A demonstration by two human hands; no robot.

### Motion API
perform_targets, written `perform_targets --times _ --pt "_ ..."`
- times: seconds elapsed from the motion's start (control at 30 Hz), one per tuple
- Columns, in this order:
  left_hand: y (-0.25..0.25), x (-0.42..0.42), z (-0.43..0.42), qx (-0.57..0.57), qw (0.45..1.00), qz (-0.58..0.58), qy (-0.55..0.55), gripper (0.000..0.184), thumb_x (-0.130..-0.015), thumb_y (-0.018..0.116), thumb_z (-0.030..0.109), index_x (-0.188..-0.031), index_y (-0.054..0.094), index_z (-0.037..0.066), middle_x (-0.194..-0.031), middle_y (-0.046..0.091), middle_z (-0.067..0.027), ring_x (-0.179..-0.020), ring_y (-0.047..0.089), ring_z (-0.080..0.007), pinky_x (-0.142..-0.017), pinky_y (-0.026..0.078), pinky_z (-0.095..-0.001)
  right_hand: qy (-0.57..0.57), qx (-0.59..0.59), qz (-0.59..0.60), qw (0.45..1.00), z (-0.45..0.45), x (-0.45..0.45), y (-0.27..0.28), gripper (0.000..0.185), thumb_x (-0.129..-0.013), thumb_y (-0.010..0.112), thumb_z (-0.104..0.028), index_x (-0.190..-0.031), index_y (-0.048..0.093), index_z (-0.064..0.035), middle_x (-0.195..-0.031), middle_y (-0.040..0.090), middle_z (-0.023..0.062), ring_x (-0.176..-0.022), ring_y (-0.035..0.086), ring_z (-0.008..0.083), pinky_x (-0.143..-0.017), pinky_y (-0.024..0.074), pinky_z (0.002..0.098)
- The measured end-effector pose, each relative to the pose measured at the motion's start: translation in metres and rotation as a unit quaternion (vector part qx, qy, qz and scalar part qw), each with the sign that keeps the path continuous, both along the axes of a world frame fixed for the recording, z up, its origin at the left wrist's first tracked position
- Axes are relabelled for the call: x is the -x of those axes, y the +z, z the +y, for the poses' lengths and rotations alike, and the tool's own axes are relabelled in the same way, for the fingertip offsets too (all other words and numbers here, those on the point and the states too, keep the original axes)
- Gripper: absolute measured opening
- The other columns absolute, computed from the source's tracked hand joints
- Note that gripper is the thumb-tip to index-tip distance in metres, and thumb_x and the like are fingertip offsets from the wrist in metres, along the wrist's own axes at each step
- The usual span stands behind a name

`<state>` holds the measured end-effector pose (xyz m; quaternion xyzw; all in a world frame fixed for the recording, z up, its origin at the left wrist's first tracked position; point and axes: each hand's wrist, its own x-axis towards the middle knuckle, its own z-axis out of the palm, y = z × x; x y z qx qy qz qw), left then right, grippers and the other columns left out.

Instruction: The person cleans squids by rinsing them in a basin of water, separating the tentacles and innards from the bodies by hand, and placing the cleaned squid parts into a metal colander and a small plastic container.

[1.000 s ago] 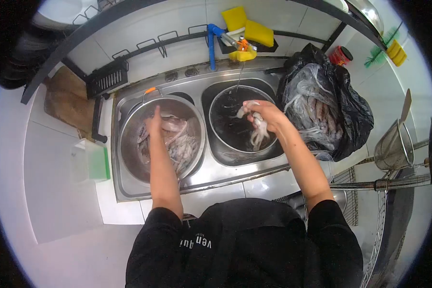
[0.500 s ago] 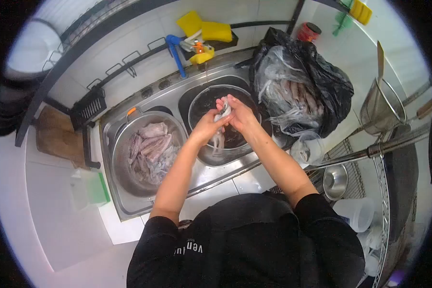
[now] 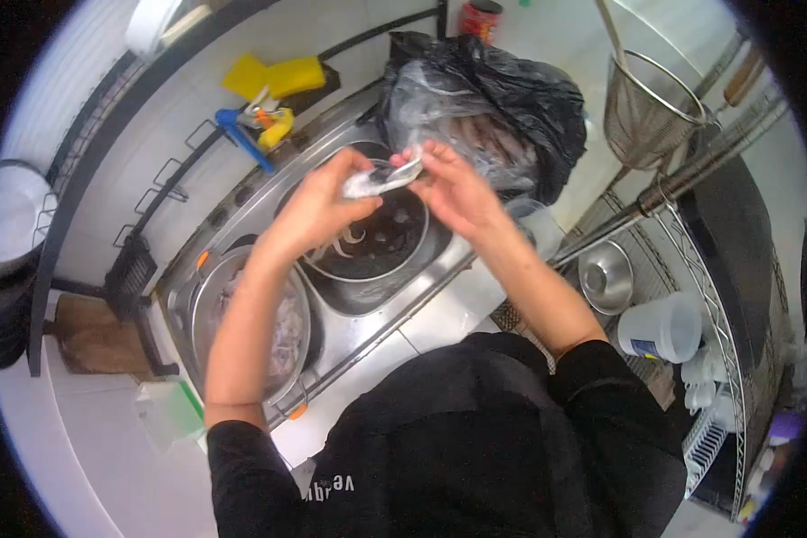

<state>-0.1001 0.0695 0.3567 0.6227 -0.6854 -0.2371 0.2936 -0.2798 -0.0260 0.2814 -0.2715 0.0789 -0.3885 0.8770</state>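
Clearly, basin (image 3: 308,325) and bag (image 3: 547,112) (black) hold squid (image 3: 287,334).

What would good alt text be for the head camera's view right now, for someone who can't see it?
Two bare hands, left and right, hold a whitish, slippery-looking piece of seafood above a round pot of water in a double steel sink. A pan of seafood sits in the left basin; a black plastic bag lies beyond the right.
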Motion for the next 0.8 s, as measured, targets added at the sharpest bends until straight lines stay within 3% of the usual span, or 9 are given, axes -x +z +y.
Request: perform_targets --times 0.13,0.27,0.37,0.4,0.47,0.53,0.6,0.73,0.8 --pt "0.033 0.056 -0.029 0.015 0.991 -0.023 -0.131 0.037 -0.072 0.067 0.016 -0.101 0.047 0.002 -0.085 0.059 -0.0141 -0.078 0.058 -0.022 -0.07 0.045 -0.0315 -0.039 0.032 0.165 0.985 -0.006 0.088 0.038 0.015 -0.086 0.053 -0.006 -0.101 0.053 -0.0064 -0.104 0.059 0.0113 -0.094 0.057 0.0192 -0.078 0.048 0.0299" --pt "0.012 0.109 -0.065 0.086 0.965 -0.064 -0.239 0.039 -0.071 0.066 0.013 -0.102 0.045 0.001 -0.089 0.059 -0.0221 -0.085 0.059 -0.0353 -0.075 0.045 -0.0383 -0.041 0.031 0.255 0.966 -0.016 0.148 0.015 0.016 -0.088 0.049 -0.007 -0.103 0.054 -0.0052 -0.1 0.061 0.0106 -0.089 0.058 0.0183 -0.074 0.0479 0.0295" --pt "-0.023 0.14 -0.09 0.047 0.948 -0.113 -0.294 0.042 -0.068 0.064 0.008 -0.104 0.043 -0.001 -0.088 0.058 -0.0239 -0.087 0.056 -0.0399 -0.076 0.044 -0.0425 0.0 0.125 0.54 0.832 -0.013 0.173 -0.009 0.023 -0.085 0.046 -0.013 -0.103 0.057 -0.0024 -0.091 0.065 0.0114 -0.078 0.061 0.0212 -0.07 0.0479 0.0376" --pt "-0.041 0.148 -0.097 0.046 0.937 -0.139 -0.317 0.043 -0.068 0.063 0.007 -0.104 0.042 -0.001 -0.087 0.058 -0.024 -0.088 0.056 -0.0403 -0.075 0.044 -0.0433 -0.008 0.118 0.541 0.833 -0.01 0.177 -0.011 0.023 -0.085 0.046 -0.013 -0.103 0.057 -0.0024 -0.091 0.065 0.0114 -0.078 0.061 0.0212 -0.07 0.0479 0.0376" --pt "-0.061 0.16 -0.106 0.025 0.928 -0.163 -0.335 0.043 -0.067 0.062 0.005 -0.104 0.041 -0.001 -0.086 0.057 -0.0243 -0.088 0.056 -0.0412 -0.075 0.044 -0.0441 -0.008 0.392 0.69 0.609 -0.008 0.182 -0.011 0.021 -0.08 0.05 -0.014 -0.092 0.062 -0.0026 -0.084 0.065 0.015 -0.074 0.062 0.0247 -0.067 0.0479 0.0359" --pt "-0.072 0.165 -0.106 0.003 0.928 -0.164 -0.333 0.043 -0.067 0.062 0.004 -0.103 0.041 -0.001 -0.087 0.057 -0.0247 -0.088 0.055 -0.0419 -0.075 0.044 -0.0439 -0.047 0.349 0.68 0.643 -0.015 0.187 -0.02 0.018 -0.075 0.053 -0.012 -0.086 0.065 -0.0035 -0.079 0.064 0.0171 -0.073 0.063 0.0272 -0.067 0.0481 0.0346" --pt "-0.075 0.166 -0.106 -0.003 0.93 -0.148 -0.336 0.045 -0.066 0.063 0.003 -0.105 0.041 -0.001 -0.089 0.058 -0.0253 -0.089 0.056 -0.0414 -0.076 0.044 -0.0429 -0.088 0.419 0.619 0.658 -0.018 0.19 -0.02 0.019 -0.079 0.053 -0.009 -0.093 0.064 -0.0021 -0.072 0.064 0.0089 -0.063 0.06 0.0163 -0.059 0.0473 0.0307" --pt "-0.073 0.164 -0.109 -0.025 0.939 -0.123 -0.321 0.05 -0.065 0.065 0.002 -0.109 0.041 0.0 -0.095 0.058 -0.0242 -0.094 0.057 -0.0377 -0.079 0.045 -0.0397 -0.144 0.44 0.585 0.666 -0.015 0.189 -0.027 0.016 -0.074 0.058 -0.01 -0.087 0.066 -0.0059 -0.079 0.066 0.0127 -0.073 0.063 0.0236 -0.069 0.0484 0.0316" --pt "-0.072 0.162 -0.11 -0.063 0.952 -0.075 -0.291 0.051 -0.065 0.065 0.002 -0.11 0.041 0.001 -0.094 0.058 -0.0204 -0.091 0.058 -0.0333 -0.079 0.045 -0.0363 -0.157 0.423 0.55 0.703 -0.012 0.188 -0.031 0.016 -0.075 0.059 -0.009 -0.089 0.066 -0.0041 -0.077 0.065 0.0103 -0.071 0.061 0.0187 -0.067 0.0476 0.0296"
